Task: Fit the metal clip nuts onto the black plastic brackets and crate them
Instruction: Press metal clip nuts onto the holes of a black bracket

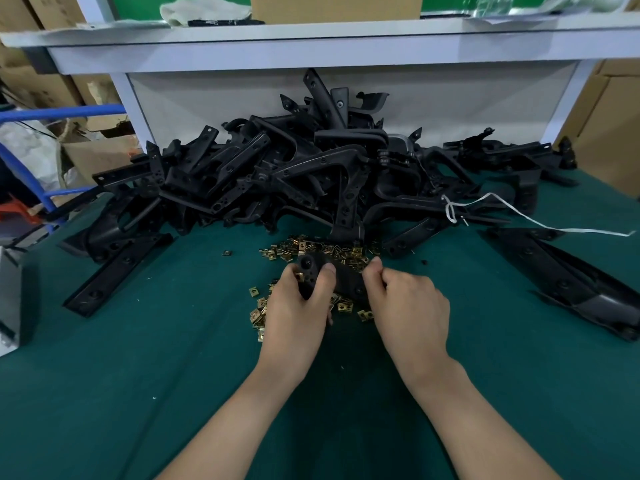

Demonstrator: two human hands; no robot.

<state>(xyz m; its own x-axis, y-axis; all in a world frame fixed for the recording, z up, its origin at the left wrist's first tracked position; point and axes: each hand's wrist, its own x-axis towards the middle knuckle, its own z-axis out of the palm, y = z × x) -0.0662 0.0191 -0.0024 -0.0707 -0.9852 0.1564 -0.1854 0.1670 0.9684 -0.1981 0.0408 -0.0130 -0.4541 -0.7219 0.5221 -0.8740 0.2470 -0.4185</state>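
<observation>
Left hand point(298, 303) grips the black bracket point(346, 280), which lies crosswise between both hands. Right hand point(405, 303) curls at its right end, contents unclear. Clip nuts point(294, 249) lie just beyond the fingertips.

Hidden under my hands
My left hand point(298, 306) and right hand point(408, 306) cover most of the held bracket point(346, 278); the right fingertips curl out of sight, so I cannot tell whether they pinch anything. The grey box point(10, 299) runs off the left edge.
</observation>
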